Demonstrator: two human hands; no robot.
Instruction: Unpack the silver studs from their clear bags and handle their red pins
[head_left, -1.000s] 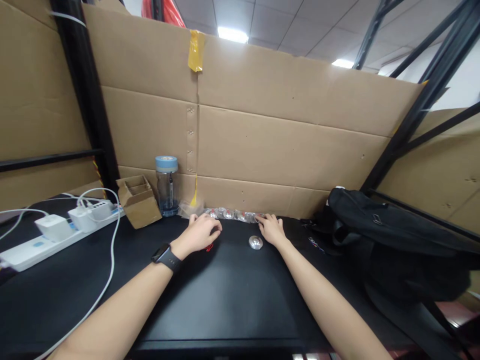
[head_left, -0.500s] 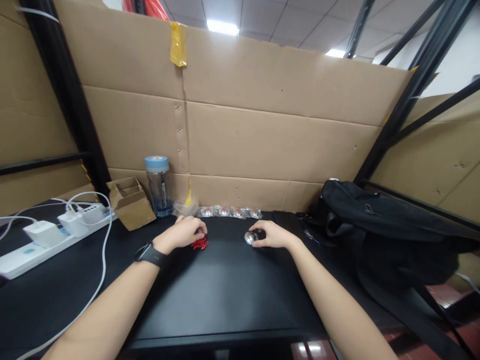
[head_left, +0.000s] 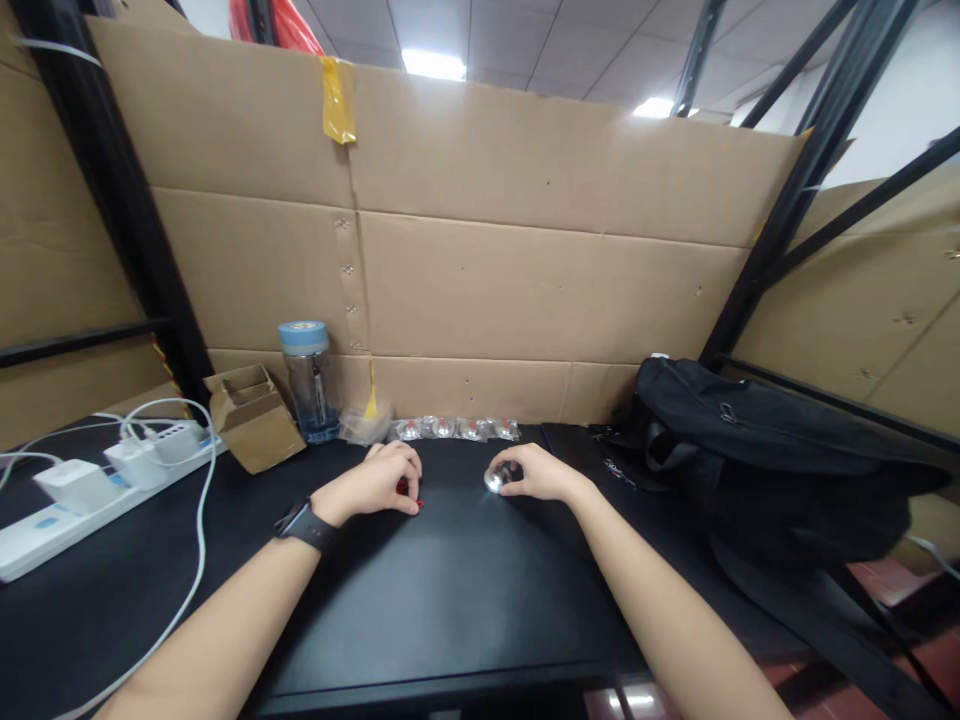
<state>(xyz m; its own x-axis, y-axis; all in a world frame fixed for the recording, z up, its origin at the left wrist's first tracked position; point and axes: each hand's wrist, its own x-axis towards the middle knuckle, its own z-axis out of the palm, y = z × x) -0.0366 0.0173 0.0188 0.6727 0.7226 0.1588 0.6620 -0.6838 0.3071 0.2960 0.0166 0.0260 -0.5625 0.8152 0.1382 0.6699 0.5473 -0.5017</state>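
Note:
My left hand [head_left: 381, 478], with a dark watch [head_left: 306, 522] on its wrist, is curled over a small bundle of red cord [head_left: 403, 487]. Most of the cord is hidden under the fingers. To the right, my right hand [head_left: 534, 472] grips a shiny, round silver piece [head_left: 496, 480] from its right side, thumb nearer to me and fingers on the far edge. The piece rests on or just above the black tabletop [head_left: 450, 590]; which of the two I cannot tell. Behind both hands, several similar round pieces in clear wrappers [head_left: 471, 429] lie in a row.
At the back left stand a blue-lidded bottle [head_left: 306, 385], an open cardboard box [head_left: 255, 425] and a crumpled clear bag [head_left: 365, 424]. A white power strip [head_left: 67, 510] with chargers and cables lies on the left. A black backpack [head_left: 780, 450] fills the right. Cardboard [head_left: 480, 290] walls the back.
My left fingers have come down over the red cord, which now shows much less. My right hand keeps its grip on the silver piece. The view has shifted slightly.

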